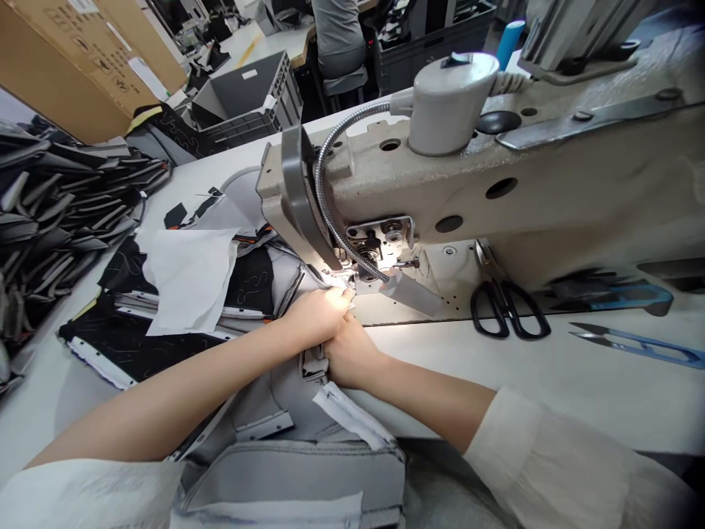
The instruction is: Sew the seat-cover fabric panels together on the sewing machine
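Observation:
Just in front of the needle area of a sewing machine (pixel 468 191), my left hand (pixel 316 316) is closed on the edge of a grey fabric cover (pixel 286 397). My right hand (pixel 355 353) touches it from below, its fingers also wrapped round the cover's gathered edge. The cover hangs over the table's front edge toward me, with white strips sewn along its seams. Its left part lies on the table, showing black lining (pixel 165 356) and a loose white sheet (pixel 190 275) on top. My fingertips and the fabric between them are partly hidden.
Black-handled scissors (pixel 510 308) rest against the machine bed at right, with blue thread snips (pixel 642 344) beyond them. A lamp on a bendy metal neck (pixel 324 162) lights the needle. Stacked fabric pieces (pixel 60 228), a grey crate (pixel 247 103) and a seated person (pixel 340 44) are farther off.

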{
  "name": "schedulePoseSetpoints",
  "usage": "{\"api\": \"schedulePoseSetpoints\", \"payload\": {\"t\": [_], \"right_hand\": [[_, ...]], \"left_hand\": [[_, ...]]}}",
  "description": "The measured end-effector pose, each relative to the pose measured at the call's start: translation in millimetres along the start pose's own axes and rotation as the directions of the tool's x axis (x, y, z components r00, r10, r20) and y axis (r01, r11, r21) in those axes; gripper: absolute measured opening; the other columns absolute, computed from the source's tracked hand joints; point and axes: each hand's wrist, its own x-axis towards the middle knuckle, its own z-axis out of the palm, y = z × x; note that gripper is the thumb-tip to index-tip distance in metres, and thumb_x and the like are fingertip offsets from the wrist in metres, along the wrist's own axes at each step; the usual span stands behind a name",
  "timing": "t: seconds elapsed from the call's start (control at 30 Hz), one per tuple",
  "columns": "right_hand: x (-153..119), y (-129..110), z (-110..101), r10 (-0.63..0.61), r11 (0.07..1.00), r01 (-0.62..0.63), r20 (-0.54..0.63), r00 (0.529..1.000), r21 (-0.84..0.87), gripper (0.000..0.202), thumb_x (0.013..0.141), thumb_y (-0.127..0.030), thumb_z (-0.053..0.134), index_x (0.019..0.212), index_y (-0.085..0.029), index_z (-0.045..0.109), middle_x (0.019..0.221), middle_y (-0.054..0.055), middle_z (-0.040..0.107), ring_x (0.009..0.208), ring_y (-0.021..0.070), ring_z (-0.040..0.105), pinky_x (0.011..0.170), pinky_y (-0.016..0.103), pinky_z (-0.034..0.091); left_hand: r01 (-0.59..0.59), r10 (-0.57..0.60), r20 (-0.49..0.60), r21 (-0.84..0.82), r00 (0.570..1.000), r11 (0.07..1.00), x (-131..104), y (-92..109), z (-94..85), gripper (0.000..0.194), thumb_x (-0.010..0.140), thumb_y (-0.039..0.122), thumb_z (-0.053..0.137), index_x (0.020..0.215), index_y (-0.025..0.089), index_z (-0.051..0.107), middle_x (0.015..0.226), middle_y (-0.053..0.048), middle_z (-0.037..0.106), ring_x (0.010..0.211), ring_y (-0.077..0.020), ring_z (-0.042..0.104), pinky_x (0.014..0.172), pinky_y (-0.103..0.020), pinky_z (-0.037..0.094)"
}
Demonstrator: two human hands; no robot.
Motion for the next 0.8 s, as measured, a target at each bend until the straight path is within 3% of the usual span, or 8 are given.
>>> {"api": "schedulePoseSetpoints", "payload": {"t": [0.27, 0.57, 0.8], "right_hand": [[2.7, 7.7, -13.6, 0.047, 0.999, -0.047, 0.029, 0.998, -0.017, 0.032, 0.074, -0.029, 0.055, 0.099, -0.016, 0.070, 0.103, 0.013, 0.065, 0.104, 0.0295, 0.050, 0.091, 0.046, 0.035], [2.8, 6.9, -16.9, 0.042, 0.998, -0.041, 0.028, 0.999, -0.036, 0.033, 0.075, -0.030, 0.055, 0.100, -0.014, 0.070, 0.104, 0.013, 0.065, 0.108, 0.0304, 0.049, 0.099, 0.046, 0.029], [2.2, 4.3, -17.5, 0.067, 0.995, -0.062, 0.074, 0.995, -0.072, 0.039, 0.074, -0.038, 0.056, 0.097, -0.011, 0.071, 0.098, 0.016, 0.066, 0.104, 0.0304, 0.050, 0.097, 0.044, 0.032]], "left_hand": [[-0.017, 0.017, -0.076, 0.005, 0.997, 1.000, 9.0, -11.4, 4.1, 0.038, 0.081, 0.010, 0.042, 0.116, 0.012, 0.055, 0.113, -0.015, 0.061, 0.093, -0.0242, 0.062, 0.076, -0.033, 0.049], [-0.037, 0.034, -0.120, -0.019, 0.992, 0.999, 8.4, -15.4, 10.4, 0.039, 0.080, 0.010, 0.042, 0.116, 0.013, 0.057, 0.115, -0.014, 0.060, 0.095, -0.0227, 0.062, 0.080, -0.032, 0.049], [-0.016, 0.003, -0.134, -0.094, 0.991, 0.995, 4.2, -13.8, 10.4, 0.039, 0.080, 0.011, 0.044, 0.117, 0.014, 0.057, 0.113, -0.013, 0.061, 0.094, -0.0218, 0.062, 0.081, -0.031, 0.048]]}}
